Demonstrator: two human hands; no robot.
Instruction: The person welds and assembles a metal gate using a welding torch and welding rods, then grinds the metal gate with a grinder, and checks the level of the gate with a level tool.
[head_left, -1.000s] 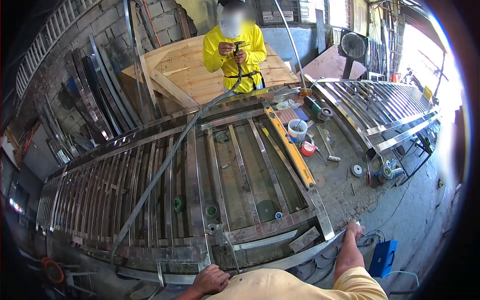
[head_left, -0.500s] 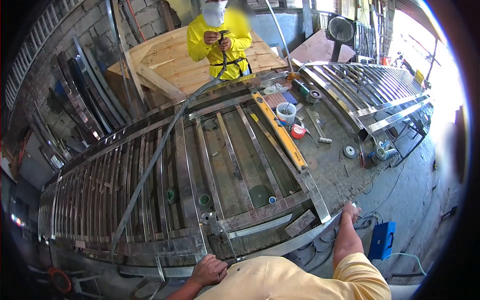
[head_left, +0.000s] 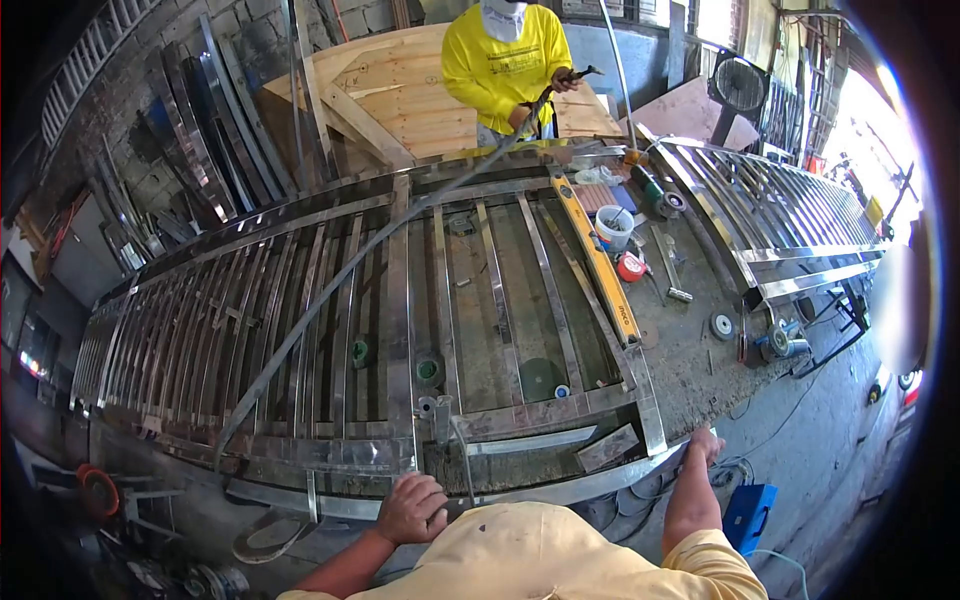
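Note:
My left hand (head_left: 412,508) is closed in a loose fist at the front edge of the metal grille frame (head_left: 400,350); anything under its curled fingers is hidden. A thin grey cable (head_left: 462,460) runs down just right of it. On the right, my arm reaches out to the table's near corner, and my right hand (head_left: 705,445) has its fingers bent there. A small pale spot shows at its fingertips, too small to name. A long grey cable (head_left: 345,275) lies diagonally across the grille, up to a person in a yellow shirt (head_left: 508,70), who holds its far end in both hands.
A yellow spirit level (head_left: 597,262) lies along the grille. Beside it are a white bucket (head_left: 614,228), a red tape measure (head_left: 631,267), an angle grinder (head_left: 655,190) and a disc (head_left: 721,326). A blue case (head_left: 750,517) and coiled cables (head_left: 735,470) sit below my right hand.
My view has shifted, so most of the scene sits farther right. The person in yellow has moved their hands apart along the cable's end. My hands stay near the table's front edge.

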